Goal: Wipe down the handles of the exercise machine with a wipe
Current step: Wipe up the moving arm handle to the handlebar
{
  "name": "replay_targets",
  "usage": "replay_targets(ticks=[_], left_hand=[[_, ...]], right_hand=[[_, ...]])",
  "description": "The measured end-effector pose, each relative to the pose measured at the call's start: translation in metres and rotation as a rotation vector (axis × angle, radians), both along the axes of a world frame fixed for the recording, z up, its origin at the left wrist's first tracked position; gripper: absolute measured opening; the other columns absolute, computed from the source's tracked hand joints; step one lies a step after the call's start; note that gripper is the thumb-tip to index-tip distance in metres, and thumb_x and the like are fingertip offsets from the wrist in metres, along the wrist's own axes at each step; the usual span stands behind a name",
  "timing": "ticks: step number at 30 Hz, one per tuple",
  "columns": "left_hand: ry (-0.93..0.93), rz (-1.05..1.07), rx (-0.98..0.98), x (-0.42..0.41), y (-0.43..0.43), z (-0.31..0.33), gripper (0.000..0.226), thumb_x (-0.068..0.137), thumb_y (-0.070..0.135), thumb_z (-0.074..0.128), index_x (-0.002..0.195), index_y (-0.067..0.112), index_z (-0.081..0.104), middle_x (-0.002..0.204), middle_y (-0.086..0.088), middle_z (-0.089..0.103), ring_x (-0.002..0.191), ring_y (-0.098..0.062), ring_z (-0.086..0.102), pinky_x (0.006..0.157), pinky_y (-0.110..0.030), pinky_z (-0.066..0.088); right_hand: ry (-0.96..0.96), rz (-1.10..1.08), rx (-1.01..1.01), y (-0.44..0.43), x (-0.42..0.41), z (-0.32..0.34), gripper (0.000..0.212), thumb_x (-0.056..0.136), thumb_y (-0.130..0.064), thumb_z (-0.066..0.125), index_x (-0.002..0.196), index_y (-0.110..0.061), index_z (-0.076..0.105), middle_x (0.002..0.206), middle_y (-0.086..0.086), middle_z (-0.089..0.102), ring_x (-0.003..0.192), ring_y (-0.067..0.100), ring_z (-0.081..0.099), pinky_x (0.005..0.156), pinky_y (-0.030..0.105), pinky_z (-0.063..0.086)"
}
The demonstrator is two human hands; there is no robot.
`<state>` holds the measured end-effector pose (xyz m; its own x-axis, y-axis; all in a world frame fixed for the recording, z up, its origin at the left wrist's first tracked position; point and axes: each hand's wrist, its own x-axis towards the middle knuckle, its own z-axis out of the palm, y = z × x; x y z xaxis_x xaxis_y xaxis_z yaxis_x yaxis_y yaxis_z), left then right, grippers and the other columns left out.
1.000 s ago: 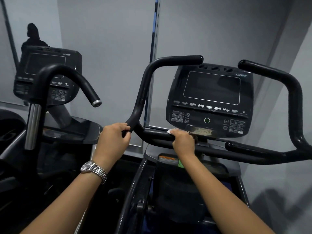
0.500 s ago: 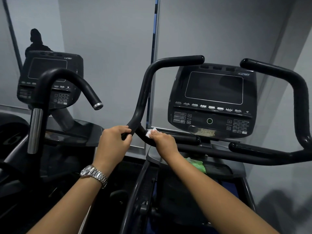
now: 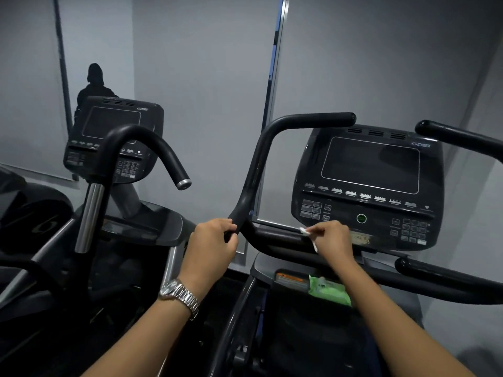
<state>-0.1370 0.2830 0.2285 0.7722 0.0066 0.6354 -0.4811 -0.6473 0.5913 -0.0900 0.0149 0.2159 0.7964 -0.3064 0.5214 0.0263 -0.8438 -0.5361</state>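
Note:
A black exercise machine with a console [image 3: 367, 186] stands in front of me. Its left handle [image 3: 261, 159] rises in a curve from a horizontal bar [image 3: 277, 236] below the console. My left hand [image 3: 212, 246] grips the bend at the foot of that handle. My right hand [image 3: 330, 239] holds a small white wipe [image 3: 306, 232] wrapped over the horizontal bar, just under the console's left buttons. The right handle [image 3: 460, 140] curves up at the far right, with nothing touching it.
A green wipes pack [image 3: 328, 291] lies on the tray below the bar. A second machine with its own console [image 3: 114, 137] and curved handle [image 3: 152, 148] stands close on the left. A grey wall and a mirror with a dark reflected figure [image 3: 94, 83] are behind.
My right hand slid the wipe left along the bar toward the bend, then back right to under the console. My left hand kept its grip on the bend.

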Motion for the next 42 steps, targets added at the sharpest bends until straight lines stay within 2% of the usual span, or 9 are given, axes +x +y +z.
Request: replay_targets(ticks=[5, 10, 13, 17, 24, 28, 32, 36, 42], left_hand=[[0.034, 0.009, 0.134, 0.001, -0.004, 0.01, 0.022, 0.087, 0.014, 0.059, 0.106, 0.013, 0.07, 0.103, -0.001, 0.071, 0.087, -0.014, 0.067, 0.076, -0.018, 0.05], [0.059, 0.034, 0.236, 0.007, -0.008, 0.018, 0.019, 0.085, 0.014, 0.054, 0.097, 0.015, 0.069, 0.079, 0.001, 0.068, 0.064, -0.016, 0.06, 0.067, -0.028, 0.054], [0.054, 0.032, 0.217, 0.009, -0.009, 0.016, 0.023, 0.085, 0.015, 0.056, 0.104, 0.014, 0.07, 0.097, -0.001, 0.071, 0.077, -0.016, 0.066, 0.071, -0.025, 0.054], [0.059, 0.031, 0.215, 0.012, -0.009, 0.015, 0.02, 0.085, 0.015, 0.056, 0.099, 0.011, 0.069, 0.1, -0.003, 0.07, 0.084, -0.017, 0.066, 0.076, -0.029, 0.054], [0.011, 0.038, 0.243, 0.013, -0.01, 0.013, 0.029, 0.089, 0.02, 0.054, 0.116, 0.018, 0.066, 0.123, 0.008, 0.062, 0.107, -0.008, 0.06, 0.088, -0.015, 0.043], [-0.011, 0.043, 0.247, 0.015, -0.009, 0.011, 0.034, 0.089, 0.021, 0.054, 0.122, 0.02, 0.063, 0.129, 0.01, 0.058, 0.116, -0.007, 0.054, 0.096, -0.016, 0.038], [-0.003, 0.053, 0.256, 0.014, -0.01, 0.013, 0.025, 0.087, 0.019, 0.054, 0.106, 0.014, 0.069, 0.114, 0.005, 0.066, 0.103, -0.012, 0.061, 0.088, -0.025, 0.048], [-0.007, 0.047, 0.243, 0.012, -0.01, 0.014, 0.027, 0.088, 0.018, 0.054, 0.111, 0.016, 0.068, 0.117, 0.006, 0.065, 0.104, -0.011, 0.061, 0.087, -0.021, 0.046], [0.033, 0.048, 0.217, 0.009, -0.009, 0.014, 0.019, 0.086, 0.015, 0.056, 0.098, 0.011, 0.069, 0.1, -0.003, 0.07, 0.085, -0.016, 0.066, 0.075, -0.027, 0.054]], right_hand=[[-0.162, 0.185, 0.207, 0.029, 0.027, 0.042, 0.015, 0.08, -0.013, 0.076, 0.095, -0.012, 0.076, 0.081, -0.002, 0.073, 0.058, -0.004, 0.06, 0.052, 0.001, 0.042], [-0.343, 0.297, 0.12, 0.08, 0.069, 0.065, 0.02, 0.087, -0.012, 0.068, 0.106, -0.012, 0.072, 0.089, 0.007, 0.075, 0.065, 0.01, 0.066, 0.055, 0.004, 0.044], [-0.346, 0.292, 0.098, 0.102, 0.087, 0.047, 0.02, 0.09, -0.013, 0.065, 0.109, -0.014, 0.071, 0.094, 0.01, 0.074, 0.076, 0.013, 0.067, 0.066, 0.013, 0.047], [-0.383, 0.259, 0.092, 0.118, 0.085, 0.012, 0.018, 0.093, -0.011, 0.061, 0.106, -0.013, 0.072, 0.077, 0.012, 0.074, 0.054, 0.009, 0.055, 0.055, 0.011, 0.031], [-0.483, 0.214, 0.197, 0.108, 0.11, 0.04, 0.018, 0.096, -0.015, 0.057, 0.101, -0.013, 0.074, 0.049, 0.0, 0.059, 0.033, 0.002, 0.035, 0.047, 0.013, 0.023], [-0.473, 0.25, 0.042, 0.111, 0.1, 0.018, 0.021, 0.095, -0.008, 0.057, 0.108, -0.013, 0.072, 0.054, 0.004, 0.065, 0.035, 0.003, 0.042, 0.047, 0.008, 0.028], [-0.434, 0.27, -0.085, 0.107, 0.098, 0.017, 0.025, 0.091, -0.004, 0.059, 0.111, -0.014, 0.071, 0.069, 0.012, 0.072, 0.049, 0.021, 0.058, 0.055, 0.019, 0.033], [-0.489, 0.217, -0.155, 0.098, 0.11, 0.049, 0.03, 0.091, 0.0, 0.057, 0.117, -0.012, 0.068, 0.066, 0.013, 0.071, 0.046, 0.02, 0.051, 0.052, 0.026, 0.035], [-0.483, 0.346, -0.525, 0.093, 0.096, 0.022, 0.052, 0.068, 0.016, 0.066, 0.111, -0.013, 0.068, 0.098, 0.01, 0.073, 0.046, 0.03, 0.06, 0.044, 0.033, 0.052]])
